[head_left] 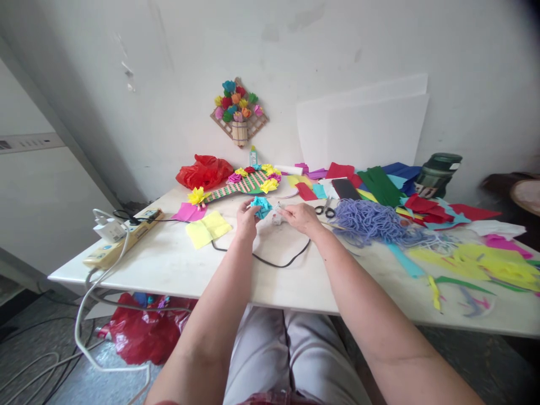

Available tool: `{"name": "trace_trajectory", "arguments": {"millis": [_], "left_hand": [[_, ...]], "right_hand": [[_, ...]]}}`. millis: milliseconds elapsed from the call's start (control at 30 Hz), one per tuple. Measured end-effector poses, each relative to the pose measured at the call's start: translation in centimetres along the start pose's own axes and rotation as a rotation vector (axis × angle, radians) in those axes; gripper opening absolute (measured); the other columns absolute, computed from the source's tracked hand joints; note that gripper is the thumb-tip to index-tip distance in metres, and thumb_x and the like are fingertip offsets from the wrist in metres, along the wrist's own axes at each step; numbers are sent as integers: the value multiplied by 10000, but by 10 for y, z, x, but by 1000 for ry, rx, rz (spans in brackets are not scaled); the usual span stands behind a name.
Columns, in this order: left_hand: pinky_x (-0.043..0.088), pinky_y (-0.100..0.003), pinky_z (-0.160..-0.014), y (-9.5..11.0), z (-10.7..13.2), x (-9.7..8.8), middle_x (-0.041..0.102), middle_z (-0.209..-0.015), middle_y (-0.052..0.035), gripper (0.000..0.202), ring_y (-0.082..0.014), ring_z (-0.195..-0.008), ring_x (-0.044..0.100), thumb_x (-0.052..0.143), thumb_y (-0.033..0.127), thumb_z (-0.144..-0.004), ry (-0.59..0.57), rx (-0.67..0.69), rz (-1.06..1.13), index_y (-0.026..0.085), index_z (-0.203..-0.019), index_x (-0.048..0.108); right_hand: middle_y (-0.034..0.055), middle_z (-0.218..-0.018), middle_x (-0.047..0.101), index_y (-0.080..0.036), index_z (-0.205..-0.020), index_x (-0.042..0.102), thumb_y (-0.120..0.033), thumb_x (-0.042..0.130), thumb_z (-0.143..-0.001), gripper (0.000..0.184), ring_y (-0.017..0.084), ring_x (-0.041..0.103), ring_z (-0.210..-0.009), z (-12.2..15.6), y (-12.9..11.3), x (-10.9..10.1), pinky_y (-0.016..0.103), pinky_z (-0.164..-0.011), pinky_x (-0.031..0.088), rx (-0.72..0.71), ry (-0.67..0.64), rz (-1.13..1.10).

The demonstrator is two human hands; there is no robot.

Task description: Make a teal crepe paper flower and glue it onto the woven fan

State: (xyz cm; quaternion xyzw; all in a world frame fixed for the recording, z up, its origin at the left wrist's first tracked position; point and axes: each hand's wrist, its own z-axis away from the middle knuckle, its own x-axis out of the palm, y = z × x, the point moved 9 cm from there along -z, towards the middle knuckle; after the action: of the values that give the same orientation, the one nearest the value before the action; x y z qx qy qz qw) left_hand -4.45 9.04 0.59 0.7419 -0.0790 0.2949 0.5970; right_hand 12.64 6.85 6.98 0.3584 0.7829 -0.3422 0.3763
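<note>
A crumpled turquoise paper flower [261, 207] is pinched in the fingers of my left hand [247, 218], above the middle of the table. Close to its right side, my right hand [302, 218] grips a small whitish tool [277, 214] that looks like a glue gun; its details are blurred and partly covered by my fingers. A black cord [282, 265] loops over the table below both hands and runs up towards the right one. Behind the hands lies a green guitar-shaped board [236, 187] with pale strips and yellow, pink and red paper flowers.
Yellow paper [208, 229] and a power strip [126, 242] lie to the left. On the right are scissors [324, 208], a heap of purple yarn [371, 221], coloured paper scraps [481, 261], a phone [346, 189] and a dark green bottle [439, 174]. A red bag [205, 171] sits behind.
</note>
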Motion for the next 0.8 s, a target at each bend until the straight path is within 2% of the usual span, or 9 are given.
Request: {"name": "trace_trajectory", "arguments": {"millis": [100,167,267,367,500,633,667,800], "left_hand": [[518,-322,-650,0,-1,-1,638,-734,-5,425,-149,-622,617,707,191,-497,8,0,-1,181,-905,587],[523,-333,-663,-1,-1,-2,634,-735,-4,416,-151,-626,619,714,198,-502,16,0,2,183,-897,583],[526,-334,-657,-1,-1,-3,631,-726,-3,410,-153,-622,616,707,192,-499,27,-2,13,180,-889,584],[527,-331,-644,0,0,-2,632,-714,-4,421,-156,-619,614,702,188,-489,28,0,21,178,-892,583],[524,-322,-650,1,0,-1,634,-717,-6,421,-155,-634,620,701,195,-489,23,2,16,173,-893,584],[526,-321,-649,0,-1,-2,636,-729,-6,411,-148,-626,620,693,185,-495,31,-4,15,171,-889,579],[529,-324,-653,0,-1,-2,638,-730,-7,410,-148,-626,620,690,183,-496,31,-4,18,171,-890,579],[539,-340,-667,-1,-2,-2,640,-717,-8,417,-150,-629,618,687,180,-490,25,-3,16,167,-893,582]], "right_hand": [[34,-760,707,-230,-971,659,-407,443,-918,284,181,589,-702,0,-3,-2,261,-591,284,-10,-8,-62],[54,-861,717,-212,-1060,629,-328,410,-932,280,187,597,-749,-1,-4,-2,262,-615,317,-10,-8,-91],[83,-937,702,-181,-920,677,-219,430,-896,251,181,596,-808,-4,-3,2,259,-665,368,-42,-19,-172],[79,-876,697,-162,-820,718,-247,525,-853,213,166,592,-775,-7,3,6,253,-688,404,-56,-11,-325],[54,-788,708,-173,-874,742,-342,574,-834,242,177,596,-735,-8,19,10,263,-673,420,41,1,-457],[20,-639,645,-149,-992,708,-301,493,-870,290,147,553,-630,-7,19,16,260,-648,418,71,-53,-590],[8,-607,619,-140,-971,702,-292,483,-870,285,133,529,-600,-7,19,18,252,-632,411,78,-78,-631],[0,-612,588,-131,-697,657,-342,528,-830,282,80,429,-531,-6,20,25,219,-546,360,108,-130,-801]]}}
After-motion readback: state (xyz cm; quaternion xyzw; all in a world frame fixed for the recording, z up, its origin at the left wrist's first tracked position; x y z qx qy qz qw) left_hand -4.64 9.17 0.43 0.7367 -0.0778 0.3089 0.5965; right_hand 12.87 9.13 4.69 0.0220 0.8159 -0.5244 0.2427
